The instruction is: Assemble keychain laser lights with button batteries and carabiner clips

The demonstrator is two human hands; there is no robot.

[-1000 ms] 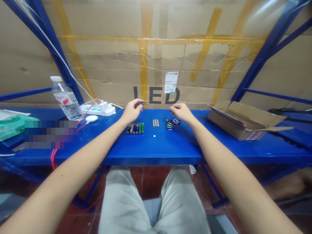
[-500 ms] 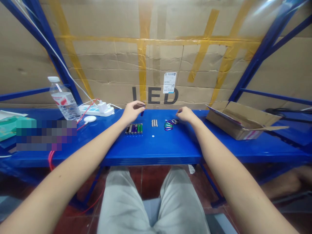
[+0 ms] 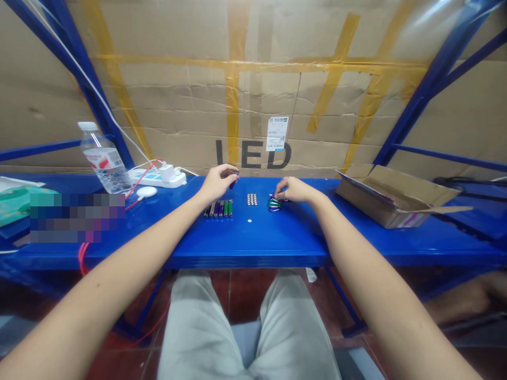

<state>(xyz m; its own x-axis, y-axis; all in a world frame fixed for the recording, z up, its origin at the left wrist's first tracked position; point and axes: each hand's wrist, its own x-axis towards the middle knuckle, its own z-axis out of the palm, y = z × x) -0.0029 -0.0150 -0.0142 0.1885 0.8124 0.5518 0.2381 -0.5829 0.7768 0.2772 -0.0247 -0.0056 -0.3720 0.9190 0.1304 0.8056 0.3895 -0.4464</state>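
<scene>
My left hand [image 3: 217, 180] is closed in a pinch on a slim dark tube [image 3: 233, 183], held just above the table behind a row of similar tubes. That row of slim metal tubes [image 3: 218, 209], in black, silver, purple and green, lies side by side on the blue table [image 3: 253, 237]. To their right sits a neat block of small silver button cells [image 3: 252, 199]. My right hand [image 3: 292, 189] is over the small pile of coloured carabiners [image 3: 274, 203], its fingertips curled down on one of them. The fingers and palm hide part of the pile.
An open cardboard box [image 3: 396, 203] stands at the right. On the left are a water bottle [image 3: 103, 161], a white power strip [image 3: 170, 180], a white round object [image 3: 147, 192] with a red cable, and a green packet [image 3: 24, 203]. A large cardboard sheet [image 3: 190, 105] rises behind the table.
My right hand has moved left onto the carabiners and covers some of them. The left hand keeps hold of the dark tube, nearly in the same place.
</scene>
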